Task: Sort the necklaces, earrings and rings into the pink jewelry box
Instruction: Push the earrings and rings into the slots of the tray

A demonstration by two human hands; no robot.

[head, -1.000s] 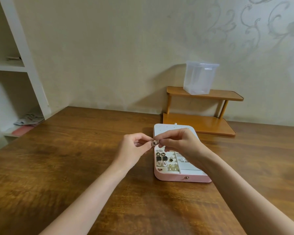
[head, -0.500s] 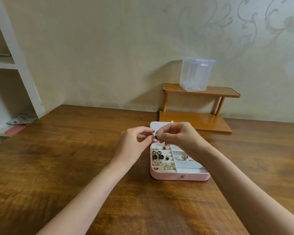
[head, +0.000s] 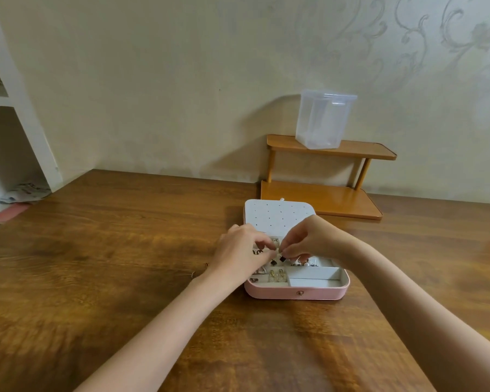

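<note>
The pink jewelry box (head: 317, 292) lies open on the wooden table (head: 111, 264), its white perforated lid (head: 277, 216) flat behind it. Its left compartments hold several earrings, among them a gold pair (head: 276, 275); the front right compartments look bare. My left hand (head: 241, 256) and my right hand (head: 309, 240) meet low over the box's middle. The fingertips of both hands pinch a small black earring (head: 281, 258) between them, just above the compartments. A thin gold piece (head: 198, 271) lies on the table left of my left wrist.
A two-tier wooden rack (head: 323, 199) stands behind the box against the wall, with a clear plastic container (head: 324, 120) on its top tier. White shelving (head: 17, 123) with papers (head: 23, 190) flanks the table's far left corner.
Both hands have come down from above the lid to just over the box's compartments, still pinching the small earring. The camera has tilted, so the scene sits a little lower.
</note>
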